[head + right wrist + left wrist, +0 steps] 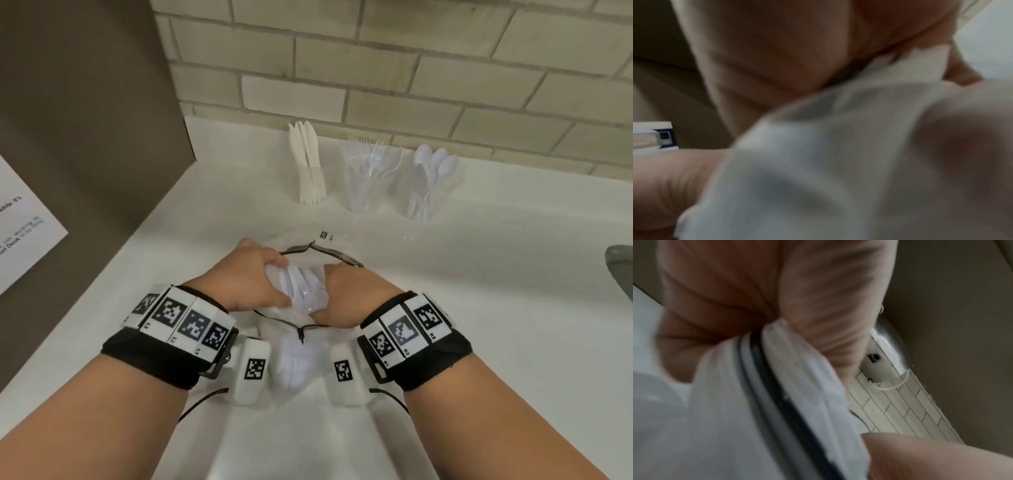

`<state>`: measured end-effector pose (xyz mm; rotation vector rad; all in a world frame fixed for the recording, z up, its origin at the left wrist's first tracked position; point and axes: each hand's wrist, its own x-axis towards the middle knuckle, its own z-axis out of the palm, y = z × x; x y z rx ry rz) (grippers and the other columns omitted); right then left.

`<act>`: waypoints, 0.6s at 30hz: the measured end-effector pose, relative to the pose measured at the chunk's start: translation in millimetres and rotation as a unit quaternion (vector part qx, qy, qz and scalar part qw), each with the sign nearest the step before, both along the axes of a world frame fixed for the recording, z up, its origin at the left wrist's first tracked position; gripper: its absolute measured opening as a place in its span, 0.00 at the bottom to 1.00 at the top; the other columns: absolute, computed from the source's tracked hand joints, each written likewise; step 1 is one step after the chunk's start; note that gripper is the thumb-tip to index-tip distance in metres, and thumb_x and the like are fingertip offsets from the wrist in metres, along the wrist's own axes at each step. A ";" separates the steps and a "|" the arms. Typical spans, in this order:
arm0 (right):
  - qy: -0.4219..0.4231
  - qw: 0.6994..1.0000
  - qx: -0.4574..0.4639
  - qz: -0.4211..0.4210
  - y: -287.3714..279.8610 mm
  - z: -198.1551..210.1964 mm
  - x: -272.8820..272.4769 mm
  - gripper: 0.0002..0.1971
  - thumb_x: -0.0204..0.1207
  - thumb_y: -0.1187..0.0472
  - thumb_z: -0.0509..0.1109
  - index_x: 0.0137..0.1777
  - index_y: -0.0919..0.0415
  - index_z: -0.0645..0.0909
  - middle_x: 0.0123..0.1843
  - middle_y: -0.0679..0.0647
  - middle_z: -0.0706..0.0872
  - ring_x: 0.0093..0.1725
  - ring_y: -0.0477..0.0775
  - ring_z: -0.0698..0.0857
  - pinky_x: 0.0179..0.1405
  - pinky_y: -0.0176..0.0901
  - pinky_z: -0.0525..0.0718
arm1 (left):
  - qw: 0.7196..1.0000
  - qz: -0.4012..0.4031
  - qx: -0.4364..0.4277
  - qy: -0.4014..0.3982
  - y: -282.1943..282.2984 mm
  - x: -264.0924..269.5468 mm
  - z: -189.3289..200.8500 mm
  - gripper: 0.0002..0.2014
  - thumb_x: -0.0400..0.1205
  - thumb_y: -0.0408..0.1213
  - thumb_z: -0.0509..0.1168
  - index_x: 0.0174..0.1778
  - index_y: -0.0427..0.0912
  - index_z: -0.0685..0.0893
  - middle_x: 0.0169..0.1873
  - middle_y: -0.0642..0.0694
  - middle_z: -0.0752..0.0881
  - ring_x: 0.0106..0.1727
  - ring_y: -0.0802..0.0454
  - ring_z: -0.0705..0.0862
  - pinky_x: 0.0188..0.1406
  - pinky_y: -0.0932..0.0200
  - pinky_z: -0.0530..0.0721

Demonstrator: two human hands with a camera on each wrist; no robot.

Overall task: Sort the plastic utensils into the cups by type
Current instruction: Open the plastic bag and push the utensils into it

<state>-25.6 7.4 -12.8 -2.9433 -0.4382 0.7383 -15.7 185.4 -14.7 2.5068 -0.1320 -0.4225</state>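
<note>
A clear zip bag [303, 294] with a dark seal strip lies on the white counter [479, 308], with white plastic utensils [294, 370] inside. My left hand [263, 281] grips its left side and my right hand [337, 291] its right side, both at the mouth. Up close, the bag [777, 402] is bunched under the left hand [756, 288]. In the blurred right wrist view the bag [838, 146] fills the frame below the right hand [777, 48]. Three clear cups stand at the back: a knife cup [310, 185], a fork cup [368, 185] and a spoon cup [428, 192].
A brown panel [85, 120] closes the left side, with a printed sheet [24, 222] on it. A pale brick wall [411, 68] runs behind the cups. A grey object [620, 267] pokes in at the right edge.
</note>
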 end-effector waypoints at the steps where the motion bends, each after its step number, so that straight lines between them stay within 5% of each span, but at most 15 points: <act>1: 0.015 1.000 -0.005 -0.002 0.2 2.9 -2.3 0.30 0.74 0.42 0.69 0.70 0.60 0.73 0.64 0.55 0.81 0.63 0.57 0.81 0.60 0.48 0.80 | 0.999 -0.017 0.014 0.025 -1.7 -0.2 -0.7 0.36 0.65 0.41 0.80 0.69 0.56 0.74 0.64 0.49 0.64 0.59 0.56 0.73 0.54 0.66 0.75; 4: -0.092 0.995 0.003 0.036 3.1 21.0 -8.1 0.23 0.72 0.45 0.71 0.66 0.49 0.78 0.62 0.47 0.83 0.66 0.53 0.78 0.71 0.61 0.66 | 0.995 -0.061 0.028 0.070 -6.7 2.3 4.0 0.49 0.59 0.39 0.81 0.74 0.58 0.63 0.60 0.50 0.63 0.60 0.49 0.79 0.46 0.57 0.88; 6: -0.214 0.972 0.042 0.086 4.3 32.2 -5.1 0.16 0.70 0.53 0.72 0.59 0.44 0.82 0.61 0.40 0.82 0.71 0.48 0.72 0.77 0.68 0.50 | 0.986 -0.138 0.066 0.068 -12.2 3.0 8.4 0.42 0.59 0.36 0.78 0.66 0.60 0.66 0.55 0.52 0.66 0.54 0.46 0.82 0.43 0.49 0.90; 8: -0.216 0.968 0.053 0.114 1.8 38.0 0.6 0.14 0.69 0.57 0.72 0.54 0.44 0.83 0.65 0.39 0.78 0.76 0.47 0.66 0.78 0.69 0.42 | 0.969 -0.208 0.123 0.048 -14.9 4.5 10.9 0.31 0.63 0.32 0.74 0.56 0.63 0.73 0.50 0.54 0.66 0.53 0.47 0.80 0.47 0.49 0.88; 11: -0.081 0.994 -0.042 0.056 -5.8 30.9 7.4 0.34 0.66 0.44 0.73 0.73 0.38 0.69 0.75 0.49 0.69 0.74 0.56 0.72 0.74 0.69 0.55 | 0.972 -0.148 0.184 -0.015 -11.1 7.5 13.3 0.15 0.76 0.30 0.66 0.50 0.55 0.88 0.55 0.52 0.70 0.54 0.49 0.79 0.56 0.58 0.81; 13: -0.003 0.996 -0.092 0.022 -1.8 25.7 8.2 0.39 0.69 0.38 0.69 0.80 0.41 0.58 0.71 0.53 0.74 0.68 0.60 0.77 0.73 0.66 0.59 | 0.968 -0.070 0.241 -0.021 -12.7 9.4 13.8 0.11 0.82 0.36 0.59 0.52 0.43 0.87 0.55 0.42 0.74 0.57 0.48 0.77 0.55 0.57 0.79; 16: 0.015 0.994 -0.099 0.051 13.6 25.1 2.6 0.29 0.76 0.40 0.62 0.75 0.51 0.68 0.63 0.51 0.83 0.66 0.58 0.79 0.70 0.63 0.61 | 0.969 0.005 0.246 0.037 -18.2 5.8 10.5 0.29 0.75 0.63 0.56 0.61 0.42 0.78 0.58 0.39 0.75 0.58 0.45 0.76 0.50 0.53 0.78; 18: -0.040 0.991 -0.100 0.082 18.9 33.3 -1.5 0.25 0.76 0.40 0.63 0.69 0.52 0.76 0.60 0.51 0.83 0.63 0.57 0.80 0.66 0.61 0.65 | 0.969 0.002 0.243 0.037 -17.6 1.6 10.5 0.36 0.68 0.60 0.68 0.67 0.43 0.73 0.63 0.41 0.69 0.50 0.43 0.78 0.47 0.51 0.81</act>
